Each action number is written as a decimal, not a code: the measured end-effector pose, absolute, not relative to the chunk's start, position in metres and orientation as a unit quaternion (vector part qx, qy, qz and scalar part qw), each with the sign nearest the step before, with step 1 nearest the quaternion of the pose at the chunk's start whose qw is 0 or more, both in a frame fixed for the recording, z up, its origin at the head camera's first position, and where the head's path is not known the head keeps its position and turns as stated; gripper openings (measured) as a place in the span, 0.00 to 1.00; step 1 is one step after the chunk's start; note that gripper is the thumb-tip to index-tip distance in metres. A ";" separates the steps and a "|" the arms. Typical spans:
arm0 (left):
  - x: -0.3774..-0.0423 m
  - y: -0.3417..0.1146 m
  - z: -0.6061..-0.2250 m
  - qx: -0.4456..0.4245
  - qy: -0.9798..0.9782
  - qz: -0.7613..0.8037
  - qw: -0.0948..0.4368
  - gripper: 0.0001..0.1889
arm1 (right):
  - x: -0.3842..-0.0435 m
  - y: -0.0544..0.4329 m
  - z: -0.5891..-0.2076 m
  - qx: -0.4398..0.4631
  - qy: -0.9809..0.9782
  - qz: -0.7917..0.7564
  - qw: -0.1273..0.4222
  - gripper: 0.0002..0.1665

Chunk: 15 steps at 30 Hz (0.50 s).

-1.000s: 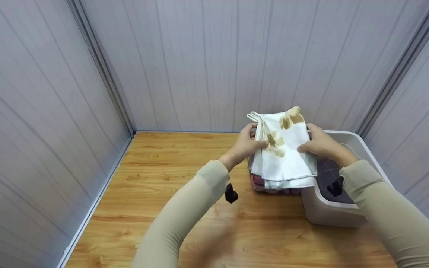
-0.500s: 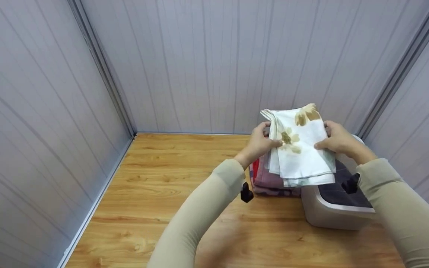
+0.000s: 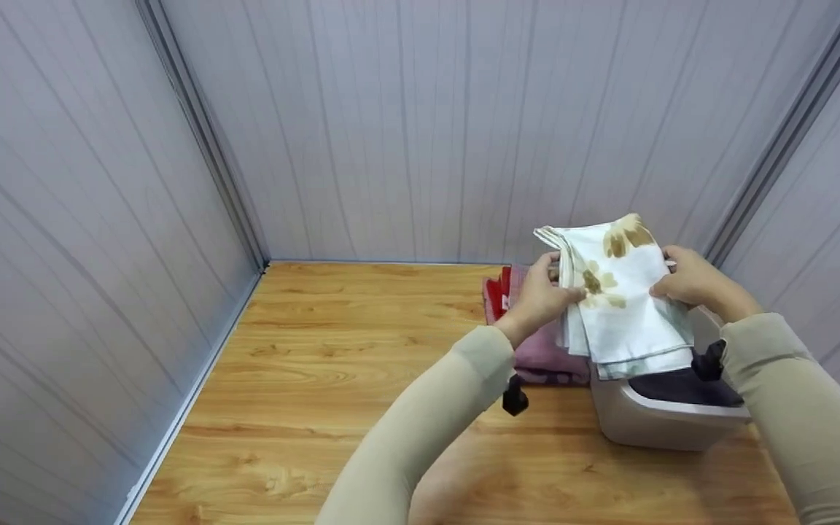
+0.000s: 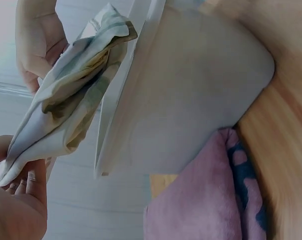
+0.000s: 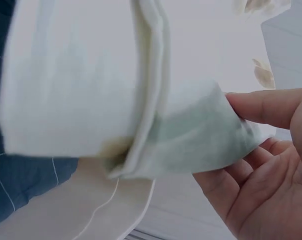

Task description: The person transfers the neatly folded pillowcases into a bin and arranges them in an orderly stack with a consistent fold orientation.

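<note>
A folded white cloth point(image 3: 628, 306) with tan flowers is held up between both hands over the white bin point(image 3: 653, 426). My left hand point(image 3: 540, 295) pinches its left edge, thumb on top and fingers beneath. On the opposite edge, my right hand point(image 3: 701, 284) grips it the same way. The right wrist view shows that thumb and fingers closed on a green-patterned part of the cloth point(image 5: 206, 135). From the left wrist camera, the underside folds of the cloth point(image 4: 76, 95) hang beside the bin's wall point(image 4: 181, 95). Dark fabric point(image 3: 690, 386) lies inside the bin, partly hidden by the cloth.
Against the bin's left side lies a stack of folded pink and red fabric point(image 3: 544, 357), partly behind the left hand. The wooden tabletop point(image 3: 347, 364) stretches to the left. Pale panel walls point(image 3: 427, 131) enclose the back and sides.
Both hands have moved right with the white cloth, from above the pink stack to above the bin. More of the pink and red fabric now shows.
</note>
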<state>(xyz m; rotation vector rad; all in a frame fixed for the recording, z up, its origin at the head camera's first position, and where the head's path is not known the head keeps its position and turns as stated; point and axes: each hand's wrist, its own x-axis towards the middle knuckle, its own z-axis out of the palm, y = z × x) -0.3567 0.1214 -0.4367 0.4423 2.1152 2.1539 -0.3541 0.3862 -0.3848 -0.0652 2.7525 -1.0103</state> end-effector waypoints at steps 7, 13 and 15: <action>-0.351 0.138 -0.448 0.141 0.687 0.711 0.040 0.32 | -0.350 0.398 -0.397 -0.030 0.939 -0.327 0.103 0.45; -0.346 0.151 -0.461 0.129 0.676 0.724 0.045 0.28 | -0.347 0.410 -0.410 -0.034 0.943 -0.315 0.102 0.41; -0.345 0.155 -0.463 0.122 0.673 0.728 0.047 0.29 | -0.345 0.414 -0.412 -0.034 0.943 -0.314 0.101 0.39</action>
